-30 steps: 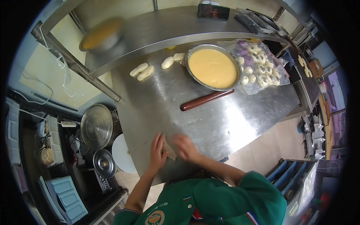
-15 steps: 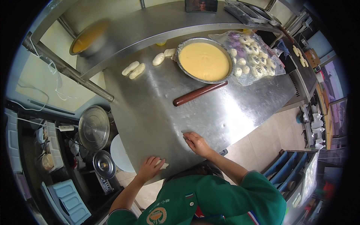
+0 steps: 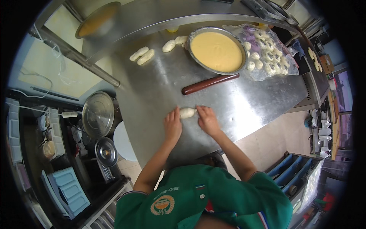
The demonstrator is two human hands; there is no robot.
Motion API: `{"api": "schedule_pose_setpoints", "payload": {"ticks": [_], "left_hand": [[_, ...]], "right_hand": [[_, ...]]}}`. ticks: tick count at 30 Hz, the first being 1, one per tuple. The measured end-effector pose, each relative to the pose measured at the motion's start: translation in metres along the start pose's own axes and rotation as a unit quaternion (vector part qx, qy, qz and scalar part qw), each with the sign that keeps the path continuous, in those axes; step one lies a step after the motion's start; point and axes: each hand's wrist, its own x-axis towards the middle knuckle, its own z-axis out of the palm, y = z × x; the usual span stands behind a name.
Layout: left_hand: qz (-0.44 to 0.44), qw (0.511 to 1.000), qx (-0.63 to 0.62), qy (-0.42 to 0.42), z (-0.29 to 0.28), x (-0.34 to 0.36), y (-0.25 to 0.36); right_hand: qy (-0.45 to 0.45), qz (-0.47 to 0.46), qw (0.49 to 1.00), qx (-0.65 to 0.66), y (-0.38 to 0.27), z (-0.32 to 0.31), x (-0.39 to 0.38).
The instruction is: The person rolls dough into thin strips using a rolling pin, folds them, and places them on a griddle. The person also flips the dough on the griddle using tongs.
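Observation:
A short, plump piece of pale dough [image 3: 187, 113] lies crosswise on the steel table [image 3: 148, 95], between my two hands. My left hand [image 3: 172, 126] has its fingers together on the dough's left end, and my right hand [image 3: 207, 121] grips the right end. Just beyond them lies a dark red-brown rolling pin [image 3: 209, 84]. Farther back, a metal bowl of pale yellow batter [image 3: 216, 51] stands beside oblong dough pieces [image 3: 146, 56] and clear plastic holding several dough balls [image 3: 271, 61].
A steel shelf [image 3: 152, 13] overhangs the back, carrying a bowl [image 3: 95, 21] and trays [image 3: 263, 8]. At the left are lidded pots [image 3: 97, 114], light-blue trays [image 3: 70, 191] and dark shelving. Blue racks [image 3: 289, 168] stand at lower right, and more dough strips [image 3: 315, 61] lie at far right.
Both hands have moved away from my body toward the table's middle. The dough that was under my left hand near the front edge is now held between both hands.

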Motion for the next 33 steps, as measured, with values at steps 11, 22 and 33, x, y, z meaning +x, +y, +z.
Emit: {"api": "schedule_pose_setpoints", "payload": {"ticks": [11, 22, 33], "left_hand": [[-0.462, 0.702, -0.54, -0.051, -0.009, 0.013, 0.0], [-0.358, 0.772, -0.509, -0.131, -0.009, -0.003, -0.014], [-0.332, 0.892, -0.298, -0.076, 0.007, 0.005, -0.012]], "right_hand": [[-0.062, 0.226, 0.913, 0.333, 0.017, 0.01, 0.023], [-0.057, 0.115, 0.966, 0.225, 0.018, -0.002, 0.009], [-0.149, 0.225, 0.914, 0.303, 0.019, -0.004, 0.016]]}}
